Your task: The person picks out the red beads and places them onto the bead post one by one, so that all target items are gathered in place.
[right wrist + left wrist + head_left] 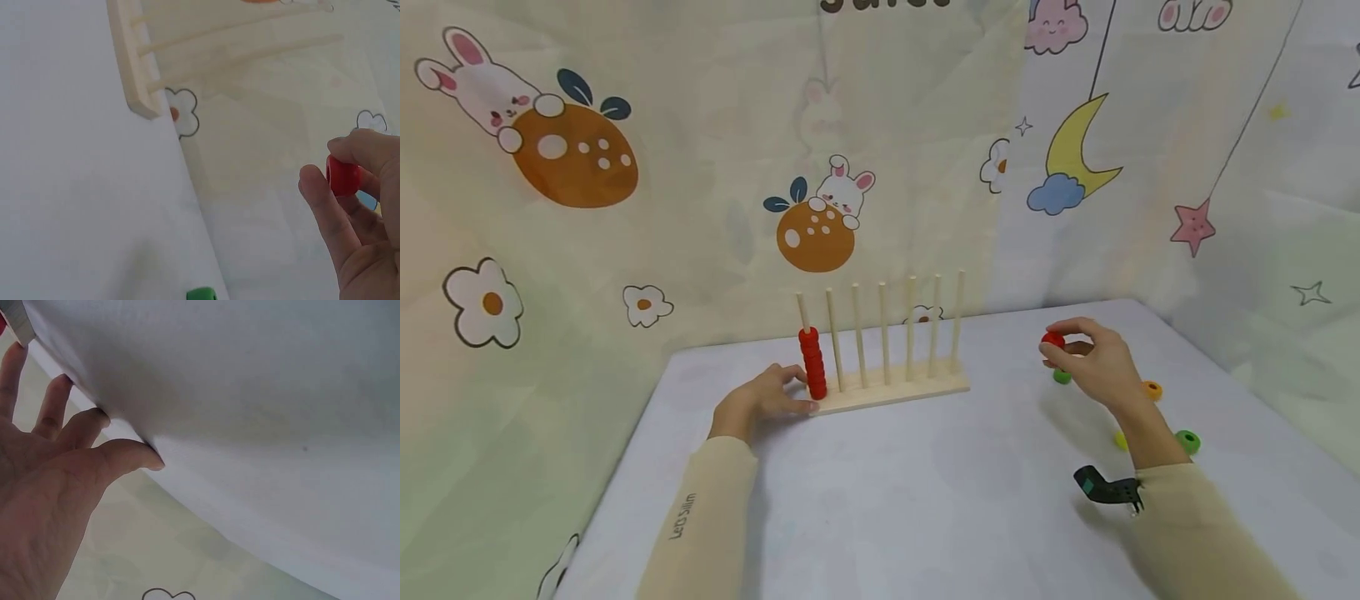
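Observation:
A wooden rack [895, 385] of upright rods stands toward the back of the table. Red beads [813, 367] are stacked on its leftmost rod. My left hand [763, 396] is at the rack's left end, its thumb and fingertips close about the base corner. In the left wrist view its fingers are spread, one fingertip right at the base's end [22, 328]. Over the table's right side, my right hand [1093, 362] pinches a red bead [342, 176] between thumb and fingers, raised above the surface. The bead's hole partly shows in the right wrist view.
Loose beads lie under and beside my right arm: a green bead [1062, 377], an orange bead [1153, 390], a yellow bead [1121, 440] and another green bead [1187, 442]. Behind the white table [880, 500] hangs a printed cloth [700, 167]. A black strap piece [1105, 487] sticks out at my right cuff.

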`<action>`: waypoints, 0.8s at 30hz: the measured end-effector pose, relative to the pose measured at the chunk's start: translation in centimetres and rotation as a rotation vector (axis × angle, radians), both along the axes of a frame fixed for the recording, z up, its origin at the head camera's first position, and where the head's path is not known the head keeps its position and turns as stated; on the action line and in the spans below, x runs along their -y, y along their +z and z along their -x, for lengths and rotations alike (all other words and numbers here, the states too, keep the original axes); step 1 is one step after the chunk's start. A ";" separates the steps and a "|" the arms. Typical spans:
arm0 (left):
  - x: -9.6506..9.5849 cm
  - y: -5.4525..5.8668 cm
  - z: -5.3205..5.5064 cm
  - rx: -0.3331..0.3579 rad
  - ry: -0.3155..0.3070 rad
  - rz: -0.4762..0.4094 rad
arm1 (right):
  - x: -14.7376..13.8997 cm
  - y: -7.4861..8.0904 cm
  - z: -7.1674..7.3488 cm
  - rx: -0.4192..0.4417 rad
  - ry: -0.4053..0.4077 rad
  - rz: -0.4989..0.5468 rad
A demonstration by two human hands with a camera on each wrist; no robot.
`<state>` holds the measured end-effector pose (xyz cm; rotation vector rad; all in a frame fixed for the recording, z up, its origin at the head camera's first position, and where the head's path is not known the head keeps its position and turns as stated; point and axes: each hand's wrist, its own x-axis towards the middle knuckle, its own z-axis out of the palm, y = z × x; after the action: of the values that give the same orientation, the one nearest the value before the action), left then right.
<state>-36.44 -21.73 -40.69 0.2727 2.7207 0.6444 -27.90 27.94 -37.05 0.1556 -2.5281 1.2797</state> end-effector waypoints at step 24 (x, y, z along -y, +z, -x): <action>-0.1 -0.3 0.1 0.025 0.085 -0.015 | 9.0 2.7 2.1 -0.172 0.253 -0.009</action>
<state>-36.52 -21.65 -41.04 0.1527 2.7171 0.6864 -29.96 18.93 -34.39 0.5777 -2.4241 1.2831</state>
